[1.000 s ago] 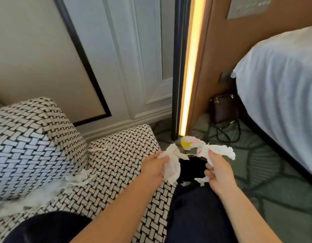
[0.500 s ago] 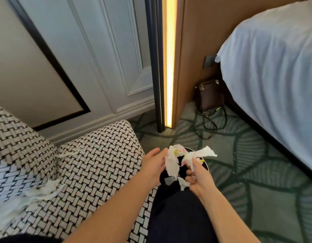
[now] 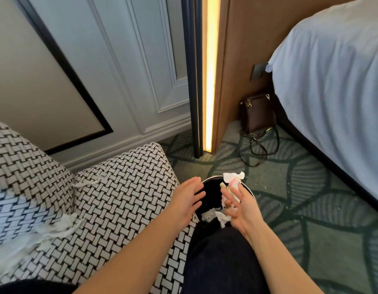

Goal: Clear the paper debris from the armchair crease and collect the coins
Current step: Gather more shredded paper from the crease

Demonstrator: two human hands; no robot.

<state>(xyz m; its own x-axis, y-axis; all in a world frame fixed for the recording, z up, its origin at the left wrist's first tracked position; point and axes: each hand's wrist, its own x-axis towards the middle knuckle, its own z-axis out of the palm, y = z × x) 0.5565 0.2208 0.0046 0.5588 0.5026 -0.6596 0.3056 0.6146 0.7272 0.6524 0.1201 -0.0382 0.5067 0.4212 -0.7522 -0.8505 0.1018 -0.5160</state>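
Both hands are held over a black bin (image 3: pixel 213 177), which stands on the carpet just right of the armchair (image 3: pixel 124 187). The left hand (image 3: pixel 187 198) is spread flat above the bin's left rim, fingers straight and holding nothing. The right hand (image 3: pixel 240 206) is opened above the right rim, fingers loosely fanned, and torn paper scraps (image 3: pixel 232 179) are seen against its fingertips and below its palm. Whether any scrap is pinched cannot be told. More paper debris (image 3: pixel 56 228) is lodged in the armchair crease, well left of the bin, and a thin strand (image 3: pixel 88 182) lies nearer along the same seam. No coins are visible. The paper is judged to be very light, soft and easily torn, so it is best gathered in bunches at the thickest clumps rather than pulled by loose ends. Any coins are likely hidden beneath it.
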